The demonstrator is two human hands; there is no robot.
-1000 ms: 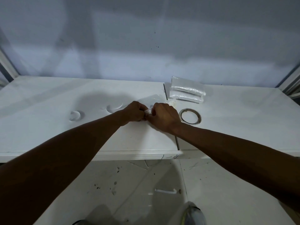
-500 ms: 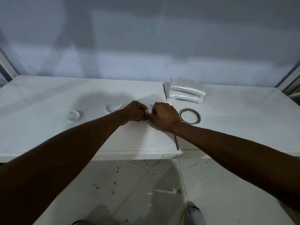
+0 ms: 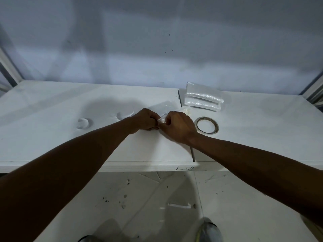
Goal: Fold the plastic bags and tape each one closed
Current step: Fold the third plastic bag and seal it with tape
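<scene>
My left hand (image 3: 146,120) and my right hand (image 3: 179,126) meet at the middle of the white table (image 3: 52,137), both pinched on a small folded clear plastic bag (image 3: 161,119) held between their fingertips. Most of that bag is hidden by my fingers. A roll of tape (image 3: 207,127) lies flat just right of my right hand. Behind it, near the wall, sits a stack of clear plastic bags (image 3: 203,98). A loose clear bag (image 3: 164,106) lies flat on the table just beyond my hands.
Two small curved white pieces (image 3: 83,123) (image 3: 125,115) lie on the table left of my hands. A narrow seam (image 3: 192,152) splits the tabletop. The wall rises right behind the table. A speckled floor and my shoes (image 3: 208,231) show below the table's front edge.
Almost nothing has moved. Both hands stay pinched together on the small bag at the same spot, with only slight finger shifts.
</scene>
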